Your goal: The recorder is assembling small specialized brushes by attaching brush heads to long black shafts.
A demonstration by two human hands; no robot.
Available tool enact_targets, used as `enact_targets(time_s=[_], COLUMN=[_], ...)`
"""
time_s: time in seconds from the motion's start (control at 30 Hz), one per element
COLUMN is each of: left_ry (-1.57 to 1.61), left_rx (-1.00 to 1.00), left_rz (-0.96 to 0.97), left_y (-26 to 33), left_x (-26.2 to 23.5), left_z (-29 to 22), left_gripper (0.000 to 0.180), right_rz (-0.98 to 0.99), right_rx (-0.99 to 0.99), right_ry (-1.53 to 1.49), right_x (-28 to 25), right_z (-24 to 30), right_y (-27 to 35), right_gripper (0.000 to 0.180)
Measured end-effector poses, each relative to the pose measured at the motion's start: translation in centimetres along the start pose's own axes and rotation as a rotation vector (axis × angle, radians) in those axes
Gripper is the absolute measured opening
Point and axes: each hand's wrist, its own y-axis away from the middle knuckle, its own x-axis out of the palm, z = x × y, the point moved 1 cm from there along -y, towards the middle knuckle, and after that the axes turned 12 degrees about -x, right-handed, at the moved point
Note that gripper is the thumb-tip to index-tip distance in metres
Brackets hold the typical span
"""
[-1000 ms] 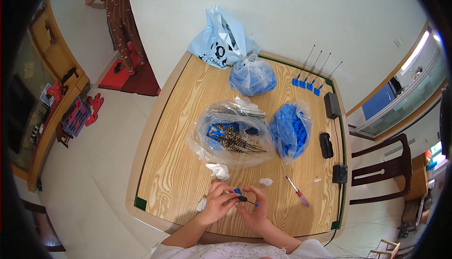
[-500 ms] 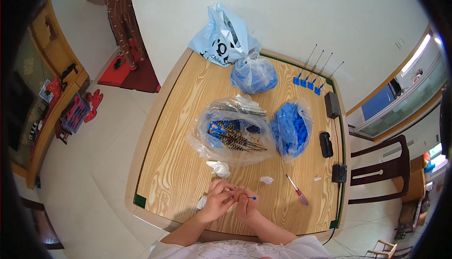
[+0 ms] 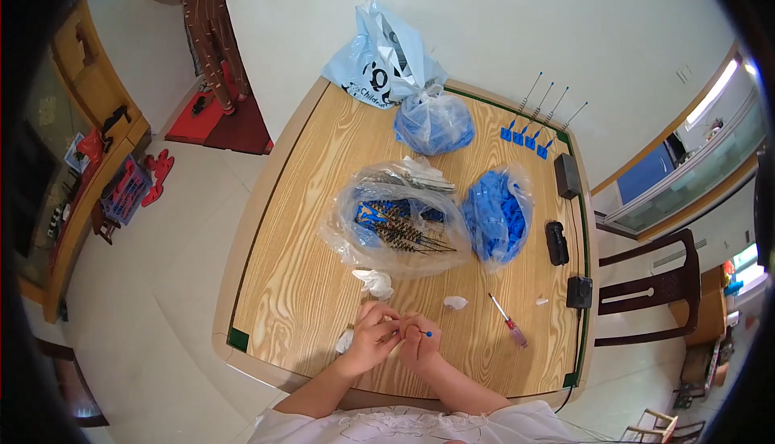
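My left hand (image 3: 373, 336) and my right hand (image 3: 419, 345) are together over the near edge of the wooden table (image 3: 299, 274), pinching a thin rod with a small blue tip (image 3: 427, 333) that pokes out to the right. A clear plastic bag (image 3: 395, 222) with blue-handled spring rods lies beyond the hands. Right of it is a clear bag of blue plastic parts (image 3: 496, 214). A red-handled screwdriver (image 3: 509, 322) lies to the right of my right hand.
Crumpled white tissue bits (image 3: 375, 282) lie near my hands. At the far side are a tied bag of blue parts (image 3: 433, 123), a light blue shopping bag (image 3: 379, 56) and several finished blue-based rods (image 3: 529, 125). Black devices (image 3: 557, 242) line the right edge. A dark chair (image 3: 654, 282) stands right.
My hands stay in the same place by the near edge; the fingers have shifted along the small piece, and its blue tip now shows right of the right hand.
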Motion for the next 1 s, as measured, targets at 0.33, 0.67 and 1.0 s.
enact_targets(time_s=[0.33, 0.67, 1.0], left_ry=[-0.01, -0.026, -0.021], left_rx=[-0.01, -0.008, -0.016], left_rz=[-0.018, -0.003, 0.012], left_y=[0.2, 0.2, 0.1], left_x=[0.0, -0.1, 0.0], left_z=[-0.1, 0.2, 0.0], left_gripper=[0.022, 0.022, 0.022], right_rz=[-0.015, -0.023, -0.023], right_rx=[-0.068, -0.053, -0.043], right_ry=[0.008, -0.01, 0.006], right_x=[0.1, 0.2, 0.0], right_z=[0.1, 0.6, 0.3], right_y=[-0.3, -0.9, -0.4], right_gripper=[0.027, 0.026, 0.027])
